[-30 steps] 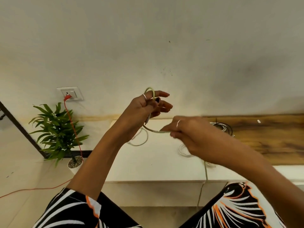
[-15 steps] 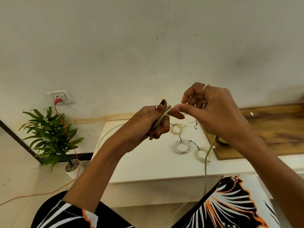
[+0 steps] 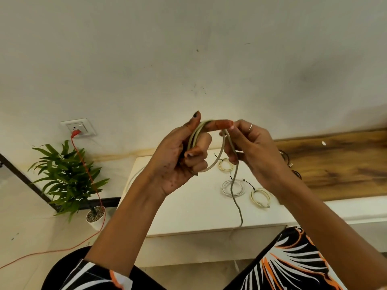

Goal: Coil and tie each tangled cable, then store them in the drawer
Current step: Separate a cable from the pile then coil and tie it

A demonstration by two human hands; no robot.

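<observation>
Head camera, looking forward and down: patterned black, white and orange sleeves (image 3: 297, 266) frame the bottom edge as two bare forearms rise toward the middle of the view. The left hand (image 3: 180, 158) curls its fingers round several turns of a pale grey cable (image 3: 215, 162), thumb pointing up, index finger laid across the top of the coil. The right hand (image 3: 249, 151), a ring on one finger, pinches the same cable just beside the left fingertip, so the two hands meet over the loop. From the right hand's grip the loose tail drops straight down and trails over the front edge of a white table (image 3: 188, 214).

Behind the hands, three small coiled cables lie on that tabletop, each bound with a dark tie: a cream coil (image 3: 225, 164) farthest back, a clear-white coil (image 3: 233, 187) in the middle and another cream coil (image 3: 260, 197) to its right, near one another but apart. A wooden board (image 3: 339, 164) covers the table's right part, with dark cable ends showing at its left edge.

Farther left, a potted plant (image 3: 69, 181) stands on the floor, an orange cord (image 3: 88, 170) running past it up to a wall socket (image 3: 78, 127) on the off-white wall.
</observation>
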